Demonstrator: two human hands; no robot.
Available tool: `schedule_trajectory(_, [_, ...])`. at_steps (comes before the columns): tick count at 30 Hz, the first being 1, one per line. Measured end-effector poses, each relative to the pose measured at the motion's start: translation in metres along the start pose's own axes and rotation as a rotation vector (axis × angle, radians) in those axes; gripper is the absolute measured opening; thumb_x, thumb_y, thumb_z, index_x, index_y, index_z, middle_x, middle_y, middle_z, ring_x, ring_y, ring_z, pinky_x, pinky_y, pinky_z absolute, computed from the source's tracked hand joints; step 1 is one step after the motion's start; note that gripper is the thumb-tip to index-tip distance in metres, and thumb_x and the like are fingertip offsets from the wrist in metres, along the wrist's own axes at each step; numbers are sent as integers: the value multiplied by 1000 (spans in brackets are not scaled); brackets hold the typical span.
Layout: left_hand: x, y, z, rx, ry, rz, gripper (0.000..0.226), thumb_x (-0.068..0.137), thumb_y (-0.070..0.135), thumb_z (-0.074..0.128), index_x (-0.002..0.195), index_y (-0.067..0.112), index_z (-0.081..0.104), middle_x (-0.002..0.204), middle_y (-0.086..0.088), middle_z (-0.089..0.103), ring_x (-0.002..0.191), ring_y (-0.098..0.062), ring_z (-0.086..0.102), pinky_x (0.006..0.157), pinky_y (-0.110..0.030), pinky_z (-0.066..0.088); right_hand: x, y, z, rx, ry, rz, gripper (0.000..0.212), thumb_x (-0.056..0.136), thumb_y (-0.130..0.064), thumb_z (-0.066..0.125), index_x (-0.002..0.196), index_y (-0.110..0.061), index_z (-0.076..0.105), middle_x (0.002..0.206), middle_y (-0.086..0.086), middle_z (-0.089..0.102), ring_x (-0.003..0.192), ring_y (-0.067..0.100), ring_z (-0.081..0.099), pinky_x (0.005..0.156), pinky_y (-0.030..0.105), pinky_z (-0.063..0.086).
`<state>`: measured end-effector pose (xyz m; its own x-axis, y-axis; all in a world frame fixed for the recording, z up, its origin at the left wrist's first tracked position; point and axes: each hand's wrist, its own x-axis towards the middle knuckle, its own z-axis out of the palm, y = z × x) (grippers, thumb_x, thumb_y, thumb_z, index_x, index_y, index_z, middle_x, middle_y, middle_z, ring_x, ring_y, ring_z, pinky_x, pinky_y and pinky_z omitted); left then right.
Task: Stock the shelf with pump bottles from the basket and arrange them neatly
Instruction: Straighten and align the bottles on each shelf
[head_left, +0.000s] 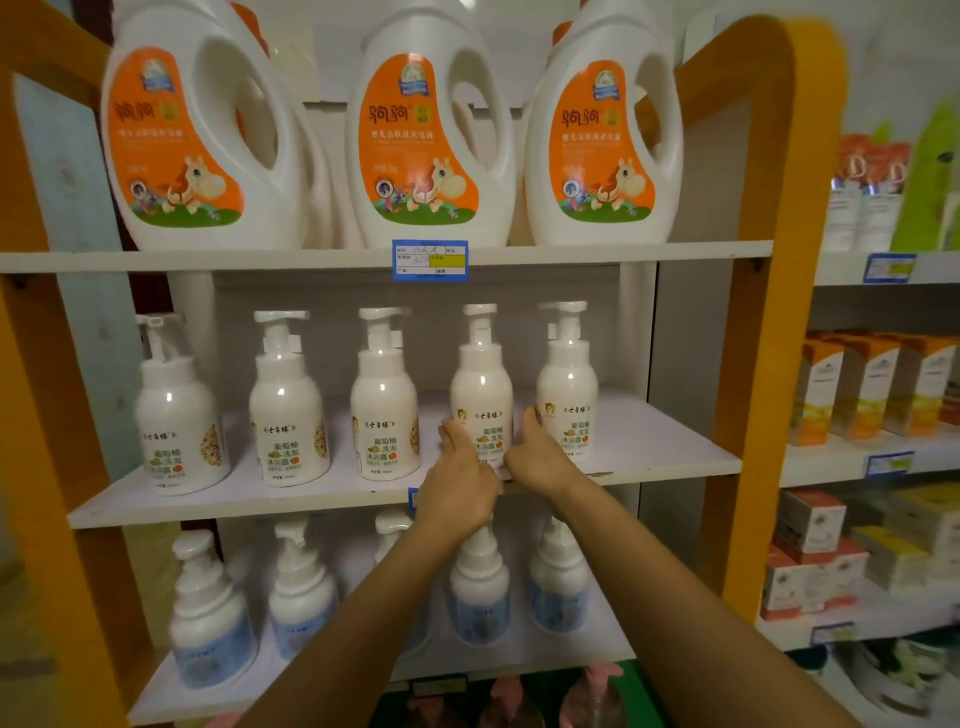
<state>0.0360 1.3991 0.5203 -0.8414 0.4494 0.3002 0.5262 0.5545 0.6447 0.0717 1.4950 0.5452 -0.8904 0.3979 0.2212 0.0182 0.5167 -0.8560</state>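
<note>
**Both hands on the fourth pump bottle, middle shelf**

You have both arms stretched out to the middle shelf, and your hands meet around one white pump bottle, the fourth from the left in a row of five. Your left hand cups its lower left side, thumb raised against the label; your right hand presses against its lower right side, thumb up between this bottle and the last bottle just beside it. So both hands are grasping the same bottle near its base, which stands upright at the shelf's front edge.

The other three bottles of the row, the first bottle, second bottle and third bottle, stand upright to your left, spaced apart. The third, fourth and last face you squarely; the first two are turned a little, so that patterned side panels show.

Above, three large white detergent jugs with orange labels stand on the top shelf, whose edge carries a blue price tag. Below your forearms, the lower shelf holds blue-labelled pump bottles, blurred. The shelf unit has an orange frame.
</note>
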Motion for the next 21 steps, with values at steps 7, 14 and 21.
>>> schedule_trajectory(7, [-18,19,6,148,250,174,73,89,6,41,146,8,-5,157,-13,-8,146,-24,0,120,-37,14,-16,19,-17,154,132,-29,36,87,5,39,120,-6,49,119,11,57,110,23,53,105,39,41])
schedule_trajectory(14, [-15,57,44,-115,58,232,68,82,0,46,142,18,18,148,-10,32,132,-28,39,107,-45,39,-18,45,-50,78,498,-76,42,86,5,48,125,-10,40,134,11,43,120,26,48,89,28,45])
schedule_trajectory(21, [10,64,59,-110,21,15,71,87,19,50,142,4,7,138,-16,43,118,-33,51,96,-46,47,-11,48,-57,-114,172,-78,70,89,-21,53,144,-19,10,139,15,46,124,35,47,102,49,41])
